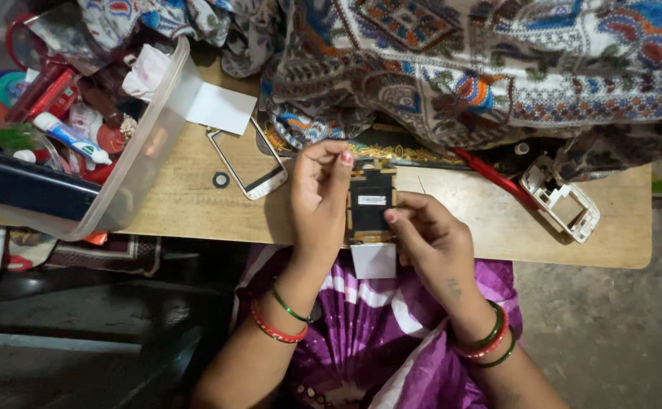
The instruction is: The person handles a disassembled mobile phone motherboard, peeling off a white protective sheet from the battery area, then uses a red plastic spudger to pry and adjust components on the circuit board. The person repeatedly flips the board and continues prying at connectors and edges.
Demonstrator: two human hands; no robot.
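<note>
Black phone display module point(371, 204) gripped by fingers of both left hand point(317, 198) and right hand point(431, 236); white phone frame point(562, 198) lies detached on counter point(467, 220), unassembled.

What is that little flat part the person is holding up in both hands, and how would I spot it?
Start at the wooden table and find its near edge, where the left hand and right hand meet. Between their fingertips is a small phone screen module: a dark rectangle edged in orange-brown. Unlike the white phone frames lying flat on the table, it is dark and held up.

Both hands' fingers point(344, 157) pinch a phone board point(371, 203) (dark-faced).
</note>
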